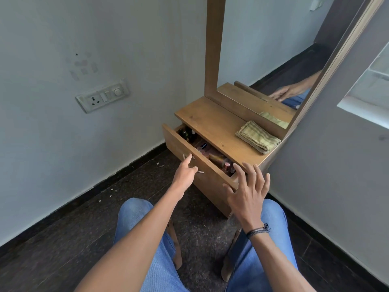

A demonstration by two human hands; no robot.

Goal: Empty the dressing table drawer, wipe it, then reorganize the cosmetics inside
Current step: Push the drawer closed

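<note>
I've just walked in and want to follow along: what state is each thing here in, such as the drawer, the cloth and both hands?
Drawer: partly pulled out.
Cosmetics: inside the drawer.
Cloth: folded, lying on the tabletop.
Left hand: at the drawer handle, grip unclear.
Right hand: open, fingers spread by the drawer's right end, holding nothing.

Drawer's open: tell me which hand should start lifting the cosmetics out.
Right. The right hand hovers open, fingers spread, just by the copper-capped bottles at the right end of the drawer. The left hand holds the handle, outside the drawer front.
</note>
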